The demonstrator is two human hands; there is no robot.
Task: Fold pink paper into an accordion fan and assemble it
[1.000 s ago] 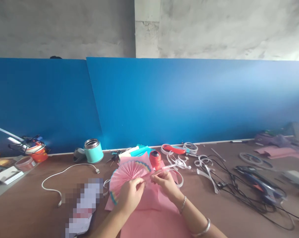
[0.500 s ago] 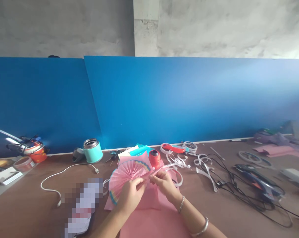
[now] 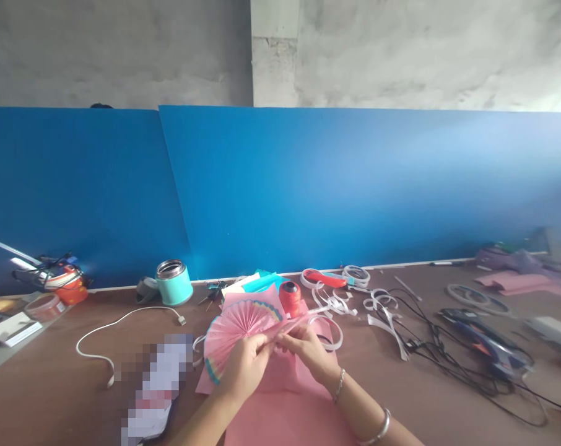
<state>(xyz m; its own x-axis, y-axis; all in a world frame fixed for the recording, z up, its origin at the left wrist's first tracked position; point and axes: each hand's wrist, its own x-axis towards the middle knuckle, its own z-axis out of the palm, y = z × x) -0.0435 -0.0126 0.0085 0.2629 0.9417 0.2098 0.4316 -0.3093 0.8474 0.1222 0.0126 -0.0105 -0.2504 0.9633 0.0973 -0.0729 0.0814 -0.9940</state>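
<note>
My left hand [image 3: 249,365] and my right hand [image 3: 308,348] pinch a narrow folded strip of pink paper [image 3: 292,323] between them, fingertips almost meeting. The strip slants up to the right. Beside my left hand a pleated pink paper fan [image 3: 236,325] with a blue and yellow rim lies spread out, its lower part hidden by that hand. Pink paper sheets [image 3: 280,418] lie underneath both hands. Just behind the strip stands a red spool of thread [image 3: 290,298].
White strip coils [image 3: 339,300] and a red-handled tool [image 3: 324,277] lie behind the hands. To the right are black cables [image 3: 441,353] and a dark hand tool [image 3: 487,344]. A turquoise container [image 3: 174,284], a white USB cable [image 3: 122,314] and a pixelated object [image 3: 157,390] are on the left.
My right hand has shifted slightly left, closer to my left hand, along the pink paper strip. The fan and the things around it have stayed in place.
</note>
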